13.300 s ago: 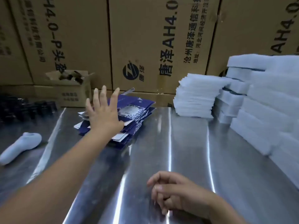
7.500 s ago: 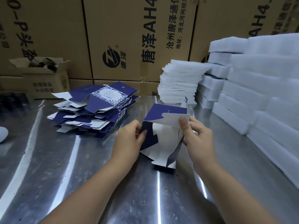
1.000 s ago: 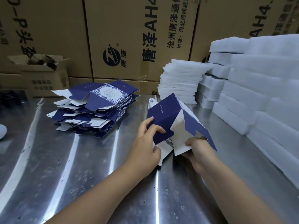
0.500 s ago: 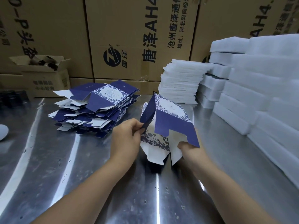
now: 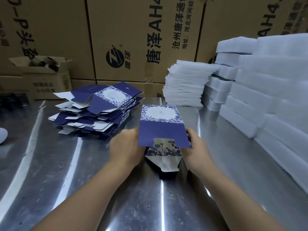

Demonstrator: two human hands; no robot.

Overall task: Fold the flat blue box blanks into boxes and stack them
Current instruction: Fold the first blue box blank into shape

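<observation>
A partly folded blue box (image 5: 160, 129) with a white floral panel is held above the steel table (image 5: 83, 180) in the middle of the view. My left hand (image 5: 126, 147) grips its left side and my right hand (image 5: 194, 147) grips its right side. A blue flap hangs toward me over a white flap with flower print below. A loose pile of flat blue box blanks (image 5: 98, 112) lies to the back left, apart from both hands.
Stacks of white foam sheets (image 5: 185, 85) and thicker white foam blocks (image 5: 266, 90) fill the back right and right side. Large brown cartons (image 5: 141, 39) wall off the back. A small open carton (image 5: 43, 75) sits at the back left. A white object (image 5: 2, 135) lies at the left edge.
The box has turned so its floral panel faces up and squared into shape. Both hands have shifted onto its two sides.
</observation>
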